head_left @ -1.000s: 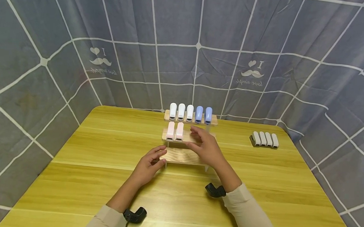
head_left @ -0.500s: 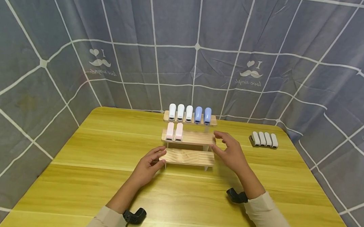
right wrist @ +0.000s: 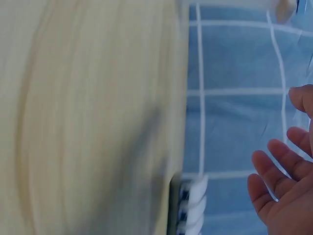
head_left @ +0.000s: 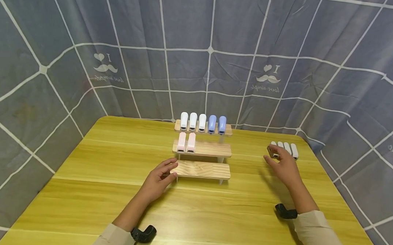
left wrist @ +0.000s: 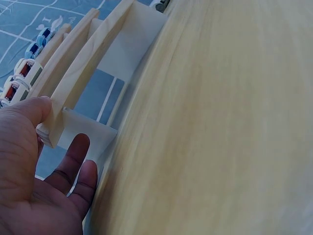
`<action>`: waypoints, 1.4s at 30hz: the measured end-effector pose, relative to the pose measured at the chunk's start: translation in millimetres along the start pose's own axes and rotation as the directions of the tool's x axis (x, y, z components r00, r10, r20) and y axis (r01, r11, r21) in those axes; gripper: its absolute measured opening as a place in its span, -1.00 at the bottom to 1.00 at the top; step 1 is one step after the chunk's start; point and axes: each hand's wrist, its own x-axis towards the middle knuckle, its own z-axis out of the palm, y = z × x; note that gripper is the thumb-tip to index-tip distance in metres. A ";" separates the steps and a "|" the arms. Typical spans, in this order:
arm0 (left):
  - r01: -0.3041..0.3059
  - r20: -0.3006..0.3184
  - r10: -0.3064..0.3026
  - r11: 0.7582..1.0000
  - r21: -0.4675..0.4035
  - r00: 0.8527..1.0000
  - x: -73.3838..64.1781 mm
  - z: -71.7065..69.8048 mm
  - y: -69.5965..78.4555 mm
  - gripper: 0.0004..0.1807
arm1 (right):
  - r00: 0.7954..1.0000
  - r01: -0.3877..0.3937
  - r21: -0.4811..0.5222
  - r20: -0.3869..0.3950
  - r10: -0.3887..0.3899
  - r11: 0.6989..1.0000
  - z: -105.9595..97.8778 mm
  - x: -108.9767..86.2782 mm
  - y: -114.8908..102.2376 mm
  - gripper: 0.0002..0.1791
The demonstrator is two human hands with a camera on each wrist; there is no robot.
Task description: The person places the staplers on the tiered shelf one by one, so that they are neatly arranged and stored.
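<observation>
A three-tier wooden display stand [head_left: 211, 170] stands on the table. White mini staplers [head_left: 193, 121] and blue mini staplers [head_left: 212, 124] line its top tier; two pink mini staplers [head_left: 181, 142] sit at the left of the middle one. My left hand [head_left: 157, 181] holds the left end of the bare lowest board, thumb and index finger at its edges, other fingers loose below in the left wrist view. At the right, my right hand [head_left: 285, 168] hovers with parted fingers and nothing in them. It partly covers a row of white mini staplers [head_left: 294, 151] in the head view.
A yellowish wooden table [head_left: 212, 218] spreads under everything. Grey curtains [head_left: 192, 71] with white grid lines enclose its back and sides. Black wrist cameras [head_left: 143, 234] are worn on both arms.
My right hand has moved right, away from the stand's middle tier and over to the white staplers. My left hand has stayed at the stand's left end.
</observation>
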 end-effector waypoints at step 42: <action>-0.009 0.021 0.010 1.000 -0.019 1.000 3.2 0.0 -18.8 -0.56 | 0.913 -0.357 0.011 0.215 0.346 0.934 -41.2 15.4 98.6 -0.02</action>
